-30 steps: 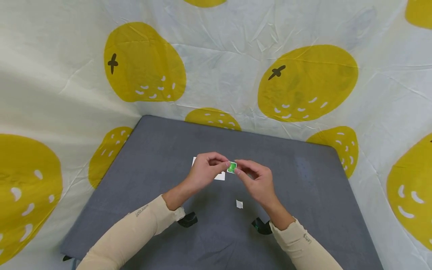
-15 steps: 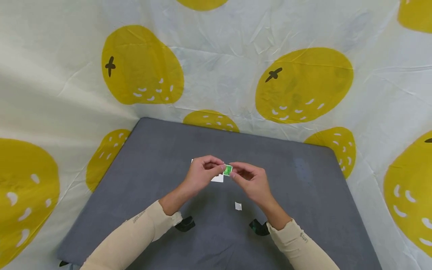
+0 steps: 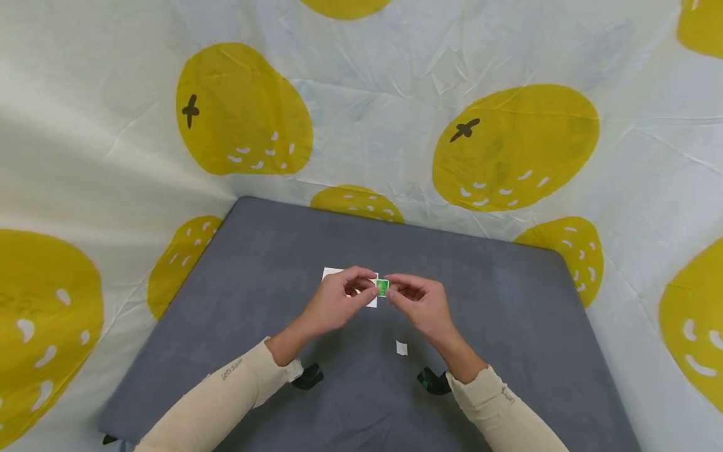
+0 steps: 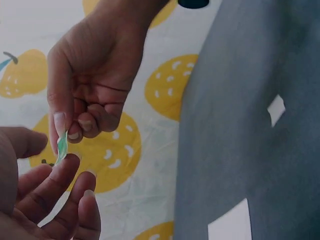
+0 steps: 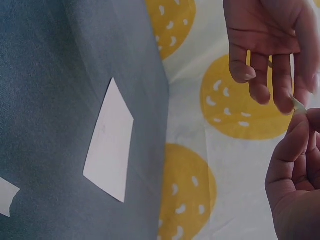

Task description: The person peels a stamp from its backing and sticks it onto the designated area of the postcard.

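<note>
A small green postage stamp (image 3: 382, 288) with a white border is held up above the table between both hands. My right hand (image 3: 420, 301) pinches it by its right edge with thumb and index finger. My left hand (image 3: 339, 298) is at its other side; in the left wrist view the thumb stands apart from the slightly bent stamp (image 4: 62, 147), while the index fingertip lies against or just beside it. Behind the left hand, a white rectangular sheet of paper (image 5: 110, 142) lies flat on the table, partly hidden in the head view.
A small white paper scrap (image 3: 401, 348) with an uneven edge lies on the grey table (image 3: 480, 270), nearer the body than the hands. A white curtain (image 3: 373, 125) printed with yellow fruit hangs behind and beside the table. Dark camera mounts (image 3: 433, 381) hang below the wrists.
My left thumb and fingers have spread apart from the stamp's left edge, and more of the white paper shows. Both hands have shifted slightly left and down, the right hand still pinching the stamp.
</note>
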The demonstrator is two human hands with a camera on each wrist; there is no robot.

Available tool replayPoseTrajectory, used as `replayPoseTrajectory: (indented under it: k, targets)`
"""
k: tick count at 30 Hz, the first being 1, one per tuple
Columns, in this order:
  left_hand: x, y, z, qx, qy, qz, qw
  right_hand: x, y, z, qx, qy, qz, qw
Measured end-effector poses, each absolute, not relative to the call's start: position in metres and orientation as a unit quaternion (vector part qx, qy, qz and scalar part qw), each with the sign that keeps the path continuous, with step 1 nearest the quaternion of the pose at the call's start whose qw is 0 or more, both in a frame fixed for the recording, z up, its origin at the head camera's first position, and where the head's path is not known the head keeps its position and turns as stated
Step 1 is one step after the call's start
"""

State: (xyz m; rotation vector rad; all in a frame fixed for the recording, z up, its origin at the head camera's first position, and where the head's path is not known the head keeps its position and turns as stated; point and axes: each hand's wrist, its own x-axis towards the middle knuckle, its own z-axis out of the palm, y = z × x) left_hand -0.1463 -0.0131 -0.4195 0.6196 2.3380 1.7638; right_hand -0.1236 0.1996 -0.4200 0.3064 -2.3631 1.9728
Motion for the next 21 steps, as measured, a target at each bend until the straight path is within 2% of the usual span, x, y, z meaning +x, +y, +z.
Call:
replayPoseTrajectory:
  k: [4, 12, 21]
  targets:
    - [-0.147, -0.014, -0.424, 0.244, 0.802, 0.544, 0.036, -0.125, 0.199, -0.423, 0.097, -0.768, 0.632, 0.022]
    - [-0.157, -0.029, -0.437, 0.253, 0.867, 0.429, -0.025, -0.129, 0.202, -0.426, 0.074, -0.783, 0.617, 0.025]
    - [-0.177, -0.052, -0.465, 0.247, 0.917, 0.312, -0.012, -0.129, 0.205, -0.431, 0.066, -0.781, 0.621, 0.023]
